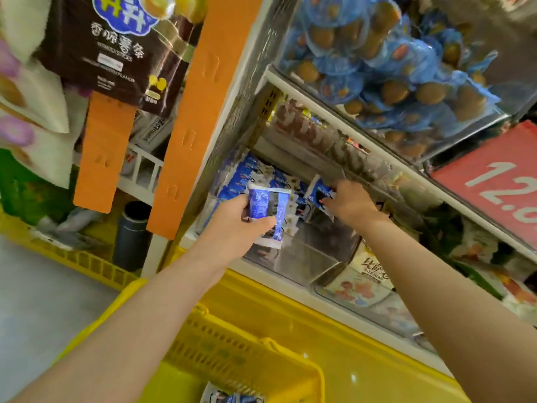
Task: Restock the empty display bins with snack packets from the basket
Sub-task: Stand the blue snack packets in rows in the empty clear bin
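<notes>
Fingers (260, 221) of the left hand (235, 219) curl round a stack of blue packets (267, 205) just before the clear bin (308, 260); the right hand (351, 205) pinches one packet (318, 193) inside it. Filling seems underway; next, slot the stack in upright

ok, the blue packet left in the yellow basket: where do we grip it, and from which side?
Straight from above. The blue packet seems to lie flat on the floor of the yellow basket, whose mesh wall blocks any sideways approach. Probably pinch its white sealed edge, the flat, thin part; the rest is cut off by the frame.
</notes>
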### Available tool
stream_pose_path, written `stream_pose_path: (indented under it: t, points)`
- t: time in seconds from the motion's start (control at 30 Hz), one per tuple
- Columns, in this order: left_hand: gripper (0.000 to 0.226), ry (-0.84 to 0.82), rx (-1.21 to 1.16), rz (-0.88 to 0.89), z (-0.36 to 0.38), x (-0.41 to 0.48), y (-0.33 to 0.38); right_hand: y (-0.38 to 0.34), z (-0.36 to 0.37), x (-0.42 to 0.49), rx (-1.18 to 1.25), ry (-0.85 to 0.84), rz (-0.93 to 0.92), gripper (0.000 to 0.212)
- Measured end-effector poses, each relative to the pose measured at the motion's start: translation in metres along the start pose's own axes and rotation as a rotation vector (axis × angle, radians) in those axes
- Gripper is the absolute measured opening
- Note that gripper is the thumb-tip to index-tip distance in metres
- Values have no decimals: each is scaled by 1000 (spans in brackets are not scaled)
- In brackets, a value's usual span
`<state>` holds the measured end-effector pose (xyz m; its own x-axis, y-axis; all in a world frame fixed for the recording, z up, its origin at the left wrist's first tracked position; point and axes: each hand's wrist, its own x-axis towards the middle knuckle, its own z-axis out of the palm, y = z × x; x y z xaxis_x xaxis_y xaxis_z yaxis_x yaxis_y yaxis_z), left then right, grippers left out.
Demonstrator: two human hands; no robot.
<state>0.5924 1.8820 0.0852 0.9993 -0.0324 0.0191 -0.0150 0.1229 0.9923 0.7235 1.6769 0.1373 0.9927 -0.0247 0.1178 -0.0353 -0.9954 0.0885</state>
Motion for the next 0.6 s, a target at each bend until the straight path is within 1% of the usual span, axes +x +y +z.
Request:
stream_pose_path:
  t: [0.07,0.17,0.33,0.4,0.47,0.6]
  points:
    - [23,21,-46,9,-4,5,2,-3,10,10,-107,-36,-31,35]
    - [20,70,-111,-1,-8,10,3,-9,22,24,-183,-111,-59,33]
    - [16,92,-169,-8,-9,17,3,-10,37,42,-89,-208,-114,47]
    - [19,85,-172,-14,-9,20,2,-10,41,46,-87,-223,-133,43]
    - [23,80,-175,-22,-9,22,0,-11,46,48,-141,-230,-142,39]
    - [21,68,-189,-40,-9,24,-2,-12,53,48,-213,-195,-145,42]
